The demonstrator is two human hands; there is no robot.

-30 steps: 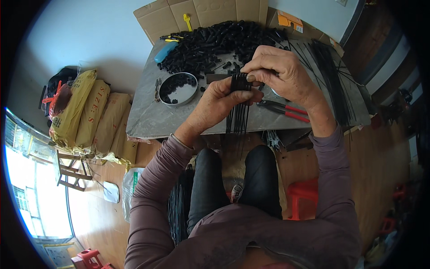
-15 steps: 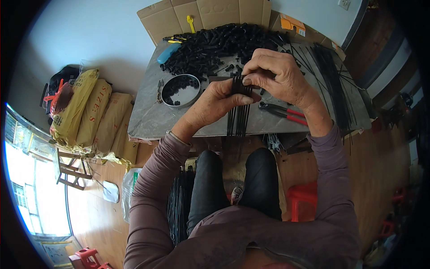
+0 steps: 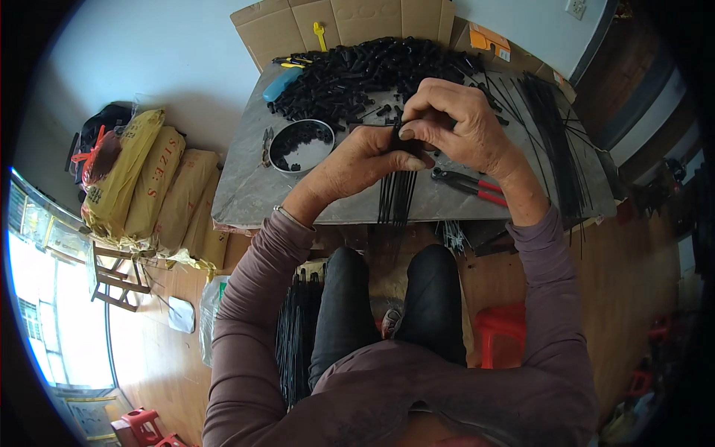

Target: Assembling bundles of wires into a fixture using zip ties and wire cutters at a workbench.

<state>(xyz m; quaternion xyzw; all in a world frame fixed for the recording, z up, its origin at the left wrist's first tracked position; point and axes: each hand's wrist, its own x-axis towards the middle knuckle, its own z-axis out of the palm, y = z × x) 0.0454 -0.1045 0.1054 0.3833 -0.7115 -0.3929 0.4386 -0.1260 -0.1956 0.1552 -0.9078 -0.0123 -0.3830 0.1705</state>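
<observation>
My left hand is closed around a bundle of thin black rods, whose lower ends hang down past the table's near edge. Over the bundle's upper end, my right hand is bent with thumb and forefinger pinched at the top of the rods. Both hands meet above the front middle of the grey table. The fingers hide most of the rod tops, and any small piece between them cannot be made out. Red-handled pliers lie just right of the bundle.
A heap of black tubular parts covers the table's back. Left of my hands stands a round tin holding small black pieces. More long black rods lie at the right. Brown sacks lean at the left; a red stool is below.
My right hand's fingertips have shifted slightly left and down at the top of the bundle. The left hand keeps its grip; the view has moved a little.
</observation>
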